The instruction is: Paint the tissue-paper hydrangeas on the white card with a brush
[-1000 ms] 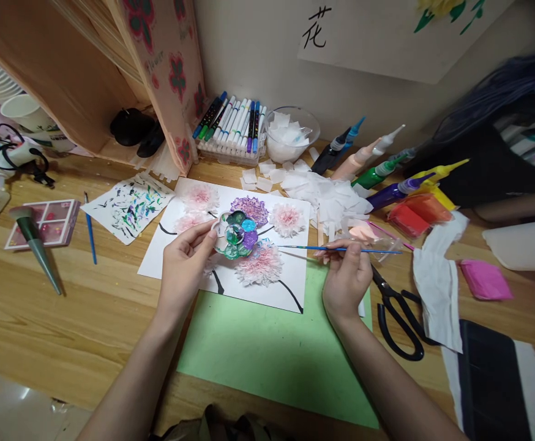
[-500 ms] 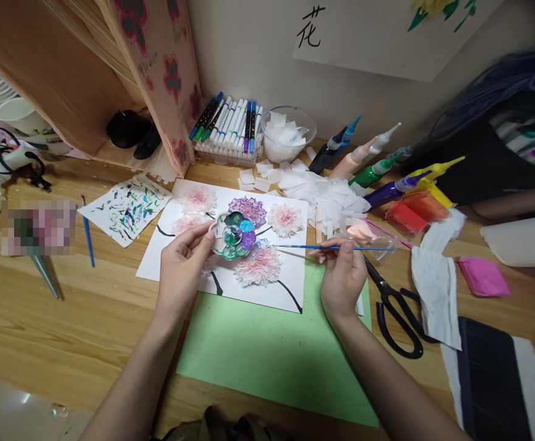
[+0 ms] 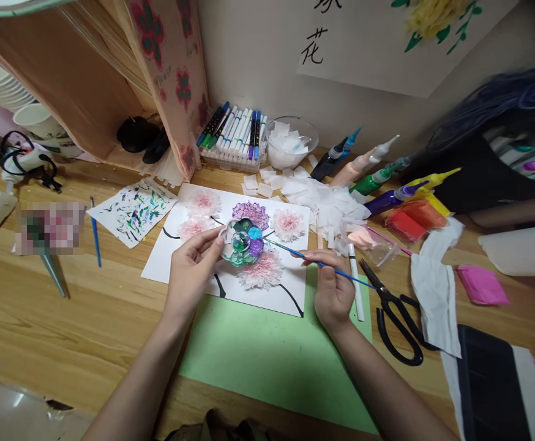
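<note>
My left hand point(image 3: 196, 263) is closed on the rim of a small flower-shaped paint palette point(image 3: 240, 240) with green, blue and purple paint in its wells. In a pinch, my right hand point(image 3: 334, 288) holds a thin blue paintbrush point(image 3: 322, 264); its tip is near the palette's right edge. Whether the tip touches the palette I cannot tell. Beneath both lies white paper point(image 3: 166, 257) bearing several fluffy pink flowers point(image 3: 288, 225) and black painted stems. A flower tinted purple point(image 3: 251, 214) shows behind the palette, its lower part hidden.
Green paper point(image 3: 272, 355) lies under the white sheet. Black scissors point(image 3: 396, 312) and a white pen point(image 3: 355, 285) are right of my right hand. Paint bottles point(image 3: 393, 195), tissue pieces point(image 3: 329, 196) and a bowl point(image 3: 290, 144) stand farther back. A paint-smeared sheet point(image 3: 132, 211) lies left.
The brush has tilted, its handle end now lower, and my right hand has shifted down and slightly left. The view has shifted slightly; the palette stays in my left hand.
</note>
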Action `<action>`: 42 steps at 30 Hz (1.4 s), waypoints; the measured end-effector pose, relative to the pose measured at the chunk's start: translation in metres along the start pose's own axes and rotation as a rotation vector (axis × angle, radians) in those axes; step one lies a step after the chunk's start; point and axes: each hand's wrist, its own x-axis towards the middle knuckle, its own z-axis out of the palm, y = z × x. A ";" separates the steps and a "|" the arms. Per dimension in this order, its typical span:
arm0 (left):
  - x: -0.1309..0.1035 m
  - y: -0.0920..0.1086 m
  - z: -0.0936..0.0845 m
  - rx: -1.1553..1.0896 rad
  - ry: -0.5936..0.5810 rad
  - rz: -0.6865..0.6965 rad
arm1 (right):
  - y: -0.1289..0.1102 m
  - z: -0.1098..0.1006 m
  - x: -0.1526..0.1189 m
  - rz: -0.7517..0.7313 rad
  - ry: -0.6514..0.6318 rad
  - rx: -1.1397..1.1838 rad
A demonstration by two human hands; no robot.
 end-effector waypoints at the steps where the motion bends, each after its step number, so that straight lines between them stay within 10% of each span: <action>1: -0.001 0.000 0.000 -0.008 -0.009 -0.007 | 0.000 0.000 0.000 -0.025 -0.040 -0.025; 11: -0.004 0.000 0.003 0.012 -0.053 -0.021 | 0.001 -0.001 0.000 -0.036 -0.088 -0.047; 28: 0.003 0.001 -0.004 0.004 0.078 0.050 | 0.006 -0.001 0.013 0.329 0.275 0.255; 42: 0.004 0.000 -0.005 0.007 0.088 0.051 | 0.008 -0.003 0.011 0.354 0.207 0.221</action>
